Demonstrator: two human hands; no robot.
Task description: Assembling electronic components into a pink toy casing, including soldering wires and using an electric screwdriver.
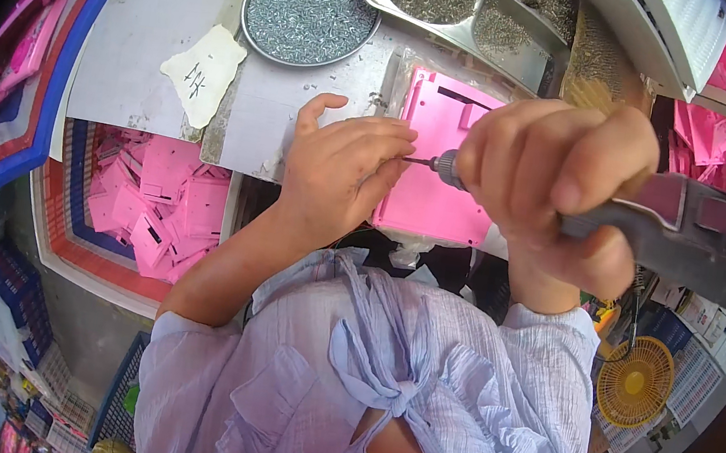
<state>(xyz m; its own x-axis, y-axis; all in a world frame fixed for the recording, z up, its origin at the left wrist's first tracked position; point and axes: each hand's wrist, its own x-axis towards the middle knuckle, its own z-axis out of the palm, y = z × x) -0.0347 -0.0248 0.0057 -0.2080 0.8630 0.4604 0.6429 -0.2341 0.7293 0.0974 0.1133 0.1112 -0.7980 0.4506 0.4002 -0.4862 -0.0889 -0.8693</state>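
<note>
In my right hand [553, 174] is an electric screwdriver [701, 234], its dark body lying toward the right and its thin bit [422, 162] pointing left. My fingers wrap round its front end. A flat pink plastic panel [430, 208] lies on the table beneath, partly covered by that hand. My left hand [335, 163] rests at the panel's left edge, thumb and fingers pinched close to the bit's tip. Whatever sits between those fingertips is too small and hidden to make out. The left little finger sticks out, apart from the others.
A round metal pan [246, 14] full of small screws [314, 9] stands behind my left hand. Beside it is a divided steel tray [531, 63] with brownish small parts. Torn paper [204, 77] lies left. Pink pieces [166, 201] fill a striped-cloth-lined bin; a yellow basket [634, 381] is lower right.
</note>
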